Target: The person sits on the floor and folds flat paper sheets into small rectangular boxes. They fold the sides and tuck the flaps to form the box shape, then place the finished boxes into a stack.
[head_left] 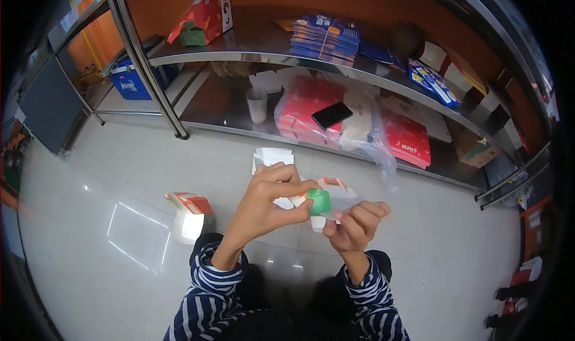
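Observation:
My left hand (268,198) pinches a small green piece (318,202) between thumb and forefinger. It has a rounded, cap-like shape, with a bit of white and orange behind it; its exact kind is unclear. Close by on the right, my right hand (357,226) is closed with curled fingers, and a pale, translucent edge shows at its fingertips. Below and beyond the hands, a white and orange folded carton (333,185) is partly hidden. Another open white carton (272,156) stands on the floor just past my left hand.
An orange and white carton (190,212) stands on the tiled floor at the left. Ahead, a metal shelf (239,58) bears a red box (208,16) and stacked blue packets (325,40). Its lower level holds a plastic cup (257,105), bagged red packages and a phone (332,115).

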`<state>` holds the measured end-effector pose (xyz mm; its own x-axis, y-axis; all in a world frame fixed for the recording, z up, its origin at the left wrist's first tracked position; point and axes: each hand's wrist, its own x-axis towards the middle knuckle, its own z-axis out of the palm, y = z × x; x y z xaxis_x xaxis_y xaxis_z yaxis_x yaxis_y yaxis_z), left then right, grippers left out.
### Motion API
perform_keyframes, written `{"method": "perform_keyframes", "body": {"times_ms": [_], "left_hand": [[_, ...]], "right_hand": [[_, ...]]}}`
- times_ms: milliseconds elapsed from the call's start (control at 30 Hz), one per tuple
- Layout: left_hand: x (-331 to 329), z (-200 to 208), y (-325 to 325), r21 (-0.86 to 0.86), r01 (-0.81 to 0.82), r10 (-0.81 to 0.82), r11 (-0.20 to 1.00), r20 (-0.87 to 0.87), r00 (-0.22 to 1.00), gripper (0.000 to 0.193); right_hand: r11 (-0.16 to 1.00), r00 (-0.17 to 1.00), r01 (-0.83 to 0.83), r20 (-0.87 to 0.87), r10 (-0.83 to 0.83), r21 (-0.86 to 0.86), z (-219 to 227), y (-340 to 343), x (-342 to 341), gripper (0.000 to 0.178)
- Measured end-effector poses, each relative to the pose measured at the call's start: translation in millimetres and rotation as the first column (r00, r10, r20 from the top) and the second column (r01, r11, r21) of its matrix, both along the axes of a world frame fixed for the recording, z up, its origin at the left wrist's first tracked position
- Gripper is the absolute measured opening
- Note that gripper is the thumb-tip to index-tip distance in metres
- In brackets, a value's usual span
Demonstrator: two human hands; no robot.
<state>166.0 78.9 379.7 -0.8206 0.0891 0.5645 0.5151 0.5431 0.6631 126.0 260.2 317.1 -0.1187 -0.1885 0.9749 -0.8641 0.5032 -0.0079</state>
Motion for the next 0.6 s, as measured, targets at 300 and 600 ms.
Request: {"method": "perform_keyframes", "body": {"times_ms": [300,600], "left_hand": [[-12,-16,8,-0.052,-0.103,0.103,0.993,0.001,0.995,0.022],[-22,-20,-6,-0.161,0.148,-0.139,0.976,0.065,0.988,0.021]], "right_hand": [[0.991,0.991,-0.091,0.094,0.1,-0.099,-23,-2,-8,0.023],[0.968,0.934,-0.249,0.26,0.244,-0.012,-13,-3,-16,0.026]]}}
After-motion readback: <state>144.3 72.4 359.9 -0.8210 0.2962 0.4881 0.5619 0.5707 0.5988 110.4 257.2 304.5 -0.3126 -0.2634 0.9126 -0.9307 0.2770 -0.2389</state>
